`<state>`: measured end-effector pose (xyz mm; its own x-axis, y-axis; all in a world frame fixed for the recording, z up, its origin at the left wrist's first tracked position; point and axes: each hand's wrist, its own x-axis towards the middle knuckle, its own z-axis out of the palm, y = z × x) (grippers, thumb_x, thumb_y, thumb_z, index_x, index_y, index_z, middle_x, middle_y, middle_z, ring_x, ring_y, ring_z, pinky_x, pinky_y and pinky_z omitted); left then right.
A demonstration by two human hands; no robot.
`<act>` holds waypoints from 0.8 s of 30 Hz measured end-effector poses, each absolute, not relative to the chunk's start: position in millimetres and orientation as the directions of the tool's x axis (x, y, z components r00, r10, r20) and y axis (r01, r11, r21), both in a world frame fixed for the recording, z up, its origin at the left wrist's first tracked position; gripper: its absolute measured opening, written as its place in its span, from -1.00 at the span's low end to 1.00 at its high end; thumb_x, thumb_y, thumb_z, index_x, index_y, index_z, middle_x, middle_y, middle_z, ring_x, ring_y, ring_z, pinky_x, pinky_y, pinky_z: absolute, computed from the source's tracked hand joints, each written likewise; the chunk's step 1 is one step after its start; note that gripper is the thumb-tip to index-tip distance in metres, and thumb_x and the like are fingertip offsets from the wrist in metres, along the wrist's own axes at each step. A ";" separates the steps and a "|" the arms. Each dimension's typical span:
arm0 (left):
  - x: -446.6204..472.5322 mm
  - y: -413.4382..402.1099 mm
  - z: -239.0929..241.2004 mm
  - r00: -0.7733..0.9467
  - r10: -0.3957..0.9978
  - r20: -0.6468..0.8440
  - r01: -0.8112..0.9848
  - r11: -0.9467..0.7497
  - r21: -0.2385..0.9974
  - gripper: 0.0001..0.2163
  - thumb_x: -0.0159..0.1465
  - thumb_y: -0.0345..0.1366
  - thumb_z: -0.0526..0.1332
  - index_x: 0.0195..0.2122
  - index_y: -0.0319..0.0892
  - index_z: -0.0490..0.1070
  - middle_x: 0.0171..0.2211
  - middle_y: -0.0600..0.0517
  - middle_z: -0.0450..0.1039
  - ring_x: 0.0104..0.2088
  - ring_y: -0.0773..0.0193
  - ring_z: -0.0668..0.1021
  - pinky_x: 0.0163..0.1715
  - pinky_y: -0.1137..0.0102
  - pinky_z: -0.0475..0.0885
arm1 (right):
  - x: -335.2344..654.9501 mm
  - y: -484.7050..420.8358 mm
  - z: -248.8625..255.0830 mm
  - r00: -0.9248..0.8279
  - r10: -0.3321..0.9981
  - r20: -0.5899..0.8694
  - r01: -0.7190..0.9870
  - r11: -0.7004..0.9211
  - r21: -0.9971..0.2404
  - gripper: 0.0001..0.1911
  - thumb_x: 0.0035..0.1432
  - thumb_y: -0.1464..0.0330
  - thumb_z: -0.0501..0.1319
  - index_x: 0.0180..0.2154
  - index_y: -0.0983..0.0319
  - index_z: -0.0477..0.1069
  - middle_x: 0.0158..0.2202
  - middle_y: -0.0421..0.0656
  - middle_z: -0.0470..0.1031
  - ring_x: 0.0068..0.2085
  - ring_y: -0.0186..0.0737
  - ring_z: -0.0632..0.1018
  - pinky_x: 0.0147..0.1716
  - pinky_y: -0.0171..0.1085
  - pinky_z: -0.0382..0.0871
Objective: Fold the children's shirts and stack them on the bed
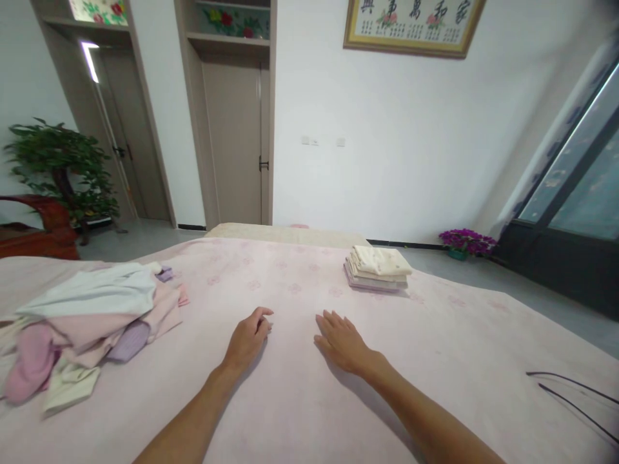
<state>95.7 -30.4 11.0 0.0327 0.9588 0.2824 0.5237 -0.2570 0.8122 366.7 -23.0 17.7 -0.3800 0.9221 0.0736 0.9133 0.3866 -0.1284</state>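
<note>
Using the folded stack (377,269) as reference: it sits on the pink cover (290,412), cream on top, greyish lilac at the bottom. Our right hand (339,340) is nearest it, on our side and to its left, palm down, fingers extended, slightly spread. Our left hand (247,340) is farther left of the stack, fingers loosely curled. We can't tell if either palm touches the cover. Rumpled clothes pile (101,293), pale blue on top: well left of the stack. Purple flowers (467,240): beyond it, right.
</note>
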 end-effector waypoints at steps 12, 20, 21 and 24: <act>81.0 -27.3 -5.4 -0.083 0.914 0.396 0.618 -0.264 0.740 -0.74 0.24 -0.35 0.07 -0.07 -0.14 0.41 -0.25 0.00 0.56 -0.27 0.27 0.58 -0.24 0.41 0.42 | 342.2 -79.6 5.9 -0.253 0.960 0.118 0.956 0.267 -0.121 -0.39 0.36 0.09 -0.13 0.33 0.17 0.10 0.40 -0.07 -0.04 0.39 -0.01 -0.03 0.31 0.02 -0.20; -54.7 -53.2 34.6 -0.006 0.787 0.617 0.986 -0.100 0.136 -0.69 0.21 -0.42 0.07 -0.04 -0.15 0.42 -0.05 -0.09 0.46 0.05 0.02 0.40 0.11 0.11 0.18 | 341.4 -83.3 10.7 -0.224 0.963 0.147 0.956 0.246 -0.158 -0.42 0.35 0.10 -0.10 0.31 0.15 0.14 0.39 -0.07 0.02 0.38 -0.03 0.01 0.30 -0.03 -0.20; -76.1 -57.8 39.0 0.003 0.772 0.636 0.999 -0.024 0.024 -0.70 0.25 -0.39 0.05 -0.01 -0.15 0.40 -0.01 -0.09 0.43 0.08 0.01 0.37 0.12 0.08 0.16 | 341.4 -83.4 10.5 -0.222 0.964 0.148 0.956 0.245 -0.160 -0.42 0.36 0.11 -0.10 0.31 0.16 0.14 0.39 -0.07 0.02 0.38 -0.03 0.01 0.30 -0.03 -0.20; -129.9 -72.9 43.8 -0.035 0.710 0.703 0.967 0.201 -0.156 -0.70 0.28 -0.33 0.03 0.00 -0.21 0.39 0.10 -0.21 0.33 0.23 -0.14 0.17 0.14 -0.13 0.03 | 341.8 -84.4 10.9 -0.225 0.964 0.145 0.954 0.248 -0.169 -0.42 0.36 0.11 -0.10 0.31 0.16 0.14 0.39 -0.06 0.02 0.38 -0.04 0.01 0.30 -0.04 -0.20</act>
<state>-129.9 -72.9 43.8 -0.0346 0.7103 0.7030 0.9671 0.2013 -0.1558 341.8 -84.4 10.9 -0.2246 0.9635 0.1455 0.9538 0.2479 -0.1695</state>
